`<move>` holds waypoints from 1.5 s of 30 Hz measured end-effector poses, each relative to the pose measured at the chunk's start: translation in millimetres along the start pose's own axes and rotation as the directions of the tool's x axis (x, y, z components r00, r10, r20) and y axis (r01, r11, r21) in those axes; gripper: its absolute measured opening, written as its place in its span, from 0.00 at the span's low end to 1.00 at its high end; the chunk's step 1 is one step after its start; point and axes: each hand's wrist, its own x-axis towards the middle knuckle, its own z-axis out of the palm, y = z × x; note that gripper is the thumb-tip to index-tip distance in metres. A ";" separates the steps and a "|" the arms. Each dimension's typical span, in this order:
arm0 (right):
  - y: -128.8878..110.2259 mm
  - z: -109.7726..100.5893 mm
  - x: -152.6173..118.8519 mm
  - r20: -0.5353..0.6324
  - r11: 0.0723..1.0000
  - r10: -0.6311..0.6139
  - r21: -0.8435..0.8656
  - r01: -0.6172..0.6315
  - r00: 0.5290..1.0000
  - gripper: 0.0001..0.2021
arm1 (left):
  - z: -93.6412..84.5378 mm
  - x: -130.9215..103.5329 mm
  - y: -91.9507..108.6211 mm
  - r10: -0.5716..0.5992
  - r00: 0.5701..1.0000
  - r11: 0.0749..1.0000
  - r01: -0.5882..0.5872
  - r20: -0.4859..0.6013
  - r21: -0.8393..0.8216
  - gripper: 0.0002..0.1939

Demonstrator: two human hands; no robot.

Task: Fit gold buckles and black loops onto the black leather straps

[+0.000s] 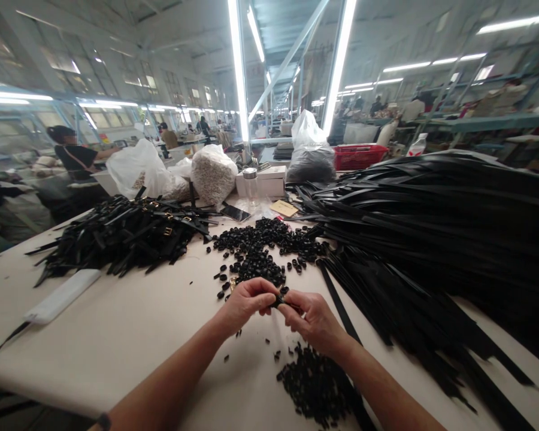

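My left hand (252, 303) and my right hand (313, 317) meet over the middle of the table, fingers pinched together. Between the fingertips is a small black strap piece (278, 301), mostly covered, so its exact shape is unclear. Just beyond my hands lies a heap of small black strap loops (258, 263), with a gold buckle (233, 284) at its near edge beside my left hand. Below my right hand sits a pile of tiny black pieces (317, 383), a few of them scattered to its left.
Long black straps (399, 203) cover the right side. Buckled black straps (126, 233) are heaped at left, behind a white power strip (63, 296). Farther back stand a glass jar (250, 182), a phone (235, 212), plastic bags (213, 173) and a red basket (359, 157). A person (74, 155) works at far left.
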 end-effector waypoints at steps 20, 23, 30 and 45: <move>12.9 14.7 6.1 0.047 0.902 0.141 0.405 -0.148 0.989 0.13 | 9.2 2.4 -6.0 0.063 0.965 0.994 -0.038 -0.253 0.102 0.13; 13.9 17.1 5.2 0.061 0.904 0.123 0.405 -0.137 0.991 0.13 | 7.9 3.8 -12.1 0.149 0.963 0.982 -0.119 -0.224 0.145 0.12; 15.0 22.0 5.0 0.056 0.887 0.145 0.436 -0.155 0.988 0.09 | 9.5 4.3 -24.7 0.282 0.945 0.913 -0.212 -0.166 0.348 0.07; 3.2 8.8 6.2 -0.079 0.923 0.149 0.370 -0.110 0.986 0.15 | 24.3 -2.9 -12.7 0.099 0.981 0.995 -0.096 -0.164 0.028 0.14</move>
